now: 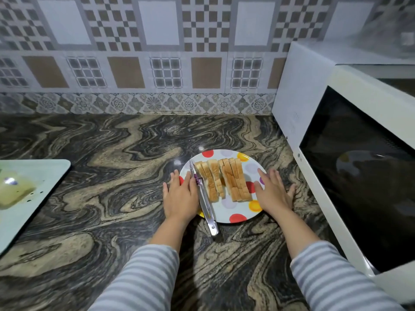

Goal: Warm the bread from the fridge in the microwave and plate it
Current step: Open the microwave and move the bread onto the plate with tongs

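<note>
A white plate with coloured dots [231, 209] sits on the marbled counter, just left of the microwave. Several slices of bread [224, 179] stand on edge in two leaning rows across it. Metal tongs [205, 204] lie along the plate's left side, their handle end hanging over the near rim. My left hand [180, 196] lies flat on the plate's left edge, fingers spread, beside the tongs. My right hand [272, 191] rests flat on the plate's right edge, fingers apart. Neither hand grips anything.
A white microwave [314, 113] with its dark door [363, 176] shut stands at the right. A pale green tray [33, 194] holding a pale yellowish blurred object lies at the left edge. The tiled wall runs behind the counter [112, 176].
</note>
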The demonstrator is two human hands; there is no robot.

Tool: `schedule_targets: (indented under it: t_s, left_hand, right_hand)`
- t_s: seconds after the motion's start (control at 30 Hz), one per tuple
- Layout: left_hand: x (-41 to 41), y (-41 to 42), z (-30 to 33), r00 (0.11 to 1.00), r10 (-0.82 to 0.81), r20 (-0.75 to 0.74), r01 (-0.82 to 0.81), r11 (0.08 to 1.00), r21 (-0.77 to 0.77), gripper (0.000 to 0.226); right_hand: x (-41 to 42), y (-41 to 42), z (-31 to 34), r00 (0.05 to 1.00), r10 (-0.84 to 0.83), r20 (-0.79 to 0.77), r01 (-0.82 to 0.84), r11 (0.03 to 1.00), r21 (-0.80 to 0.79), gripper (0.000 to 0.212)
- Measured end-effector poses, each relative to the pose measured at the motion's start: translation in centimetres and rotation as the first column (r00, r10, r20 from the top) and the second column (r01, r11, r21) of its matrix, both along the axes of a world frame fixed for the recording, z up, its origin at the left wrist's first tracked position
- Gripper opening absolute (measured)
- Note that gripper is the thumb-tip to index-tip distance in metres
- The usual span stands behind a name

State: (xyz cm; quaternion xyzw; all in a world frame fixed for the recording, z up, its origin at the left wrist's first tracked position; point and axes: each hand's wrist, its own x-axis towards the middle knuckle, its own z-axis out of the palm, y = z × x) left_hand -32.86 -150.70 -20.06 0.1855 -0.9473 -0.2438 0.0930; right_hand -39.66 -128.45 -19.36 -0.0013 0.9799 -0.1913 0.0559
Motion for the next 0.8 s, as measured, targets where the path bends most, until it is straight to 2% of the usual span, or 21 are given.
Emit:
schedule_targets:
  t_s: [0.13,0.2,0.33,0.43,0.5,0.6,0.7,0.8]
  left_hand:
    - [0.2,-0.5,1.1,1.0,0.008,0.006,-0.009,0.99,0.14,0.057]
    - [-0.2,-0.5,2.2,1.0,0.006,-0.031,-0.002,0.993,0.117,0.059]
    - [-2.4,2.1,6.1,0.961,-0.139,-0.238,0.143,0.99,0.0,0.054]
    - [-4.6,5.6,9.9,0.896,-0.189,-0.402,0.187,0.981,-0.045,0.05]
    - [-6.0,8.4,12.2,0.854,-0.282,-0.438,0.279,0.957,-0.072,0.049]
    - [-7.5,13.4,15.2,0.753,-0.469,-0.461,0.471,0.874,-0.119,0.049]
    - [-8.1,18.6,17.8,0.615,-0.62,-0.487,0.645,0.751,-0.14,0.05]
    - [-8.2,23.1,19.3,0.496,-0.674,-0.547,0.747,0.652,-0.126,0.048]
  right_hand:
    - [1.0,0.5,2.4,0.997,0.0,0.08,0.013,0.987,-0.161,0.055]
    - [2.1,0.9,4.4,0.997,-0.014,0.074,0.025,0.989,-0.148,0.057]
    - [4.4,1.5,10.1,0.989,0.021,-0.15,-0.023,1.0,-0.011,0.059]
    - [7.0,2.3,15.5,0.94,0.028,-0.34,0.01,0.994,0.112,0.059]
    - [8.8,3.0,18.4,0.891,0.039,-0.453,0.074,0.971,0.229,0.056]
    - [10.6,4.2,21.6,0.825,0.057,-0.562,0.158,0.932,0.327,0.056]
    - [11.5,5.8,24.1,0.809,0.036,-0.587,0.245,0.887,0.391,0.059]
    - [12.1,8.1,25.4,0.848,-0.102,-0.52,0.362,0.828,0.429,0.067]
